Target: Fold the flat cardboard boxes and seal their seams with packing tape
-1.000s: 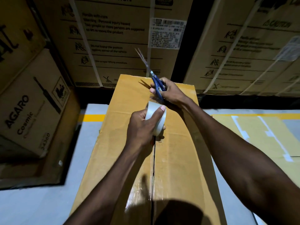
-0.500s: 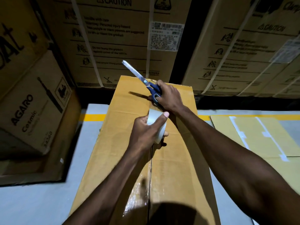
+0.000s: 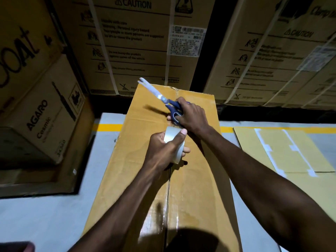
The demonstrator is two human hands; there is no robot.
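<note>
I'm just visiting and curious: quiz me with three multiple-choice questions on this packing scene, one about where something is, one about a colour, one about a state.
1. Where is the flat cardboard sheet?
A. On the floor right of the box
B. On top of the box
C. Leaning on the left stack

2. What colour are the scissors' handles?
A. Red
B. Blue
C. Green

3. What does the left hand do?
A. Rests open
B. Grips the tape roll
C. Holds the scissors

Answers: 1 A, it lies beside the box. 2 B, the scissors in the right hand show blue. 3 B, the left hand wraps the tape roll.
</note>
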